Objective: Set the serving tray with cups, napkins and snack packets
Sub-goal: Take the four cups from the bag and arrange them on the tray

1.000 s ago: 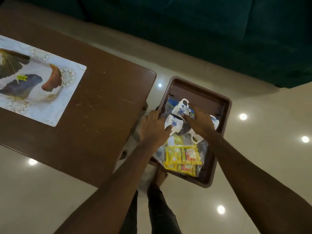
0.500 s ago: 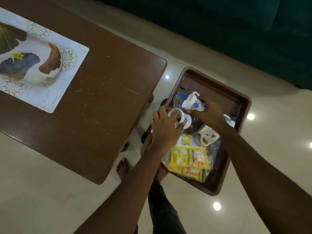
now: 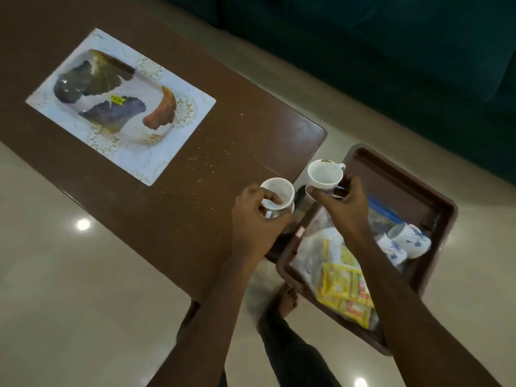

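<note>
My left hand (image 3: 255, 222) grips a white cup (image 3: 280, 191) above the right end of the brown table (image 3: 173, 174). My right hand (image 3: 344, 206) holds a second white cup (image 3: 324, 174) upright over the near-left corner of the brown bin (image 3: 402, 169) on the floor. Two more white cups with blue flowers (image 3: 409, 241) lie on their sides inside the bin. Yellow snack packets (image 3: 346, 286) in clear plastic lie at the bin's near end. The white serving tray with a leaf pattern (image 3: 120, 104) rests on the table's left part.
A dark green sofa (image 3: 391, 51) runs along the far side. The glossy tiled floor (image 3: 69, 289) surrounds the table. My bare foot (image 3: 287, 300) and trouser leg stand between table and bin. Crumbs dot the table near the tray.
Both hands have lifted a cup each out of the bin and carried them left and up toward the table's end. The view has swung left, bringing the whole tray into sight.
</note>
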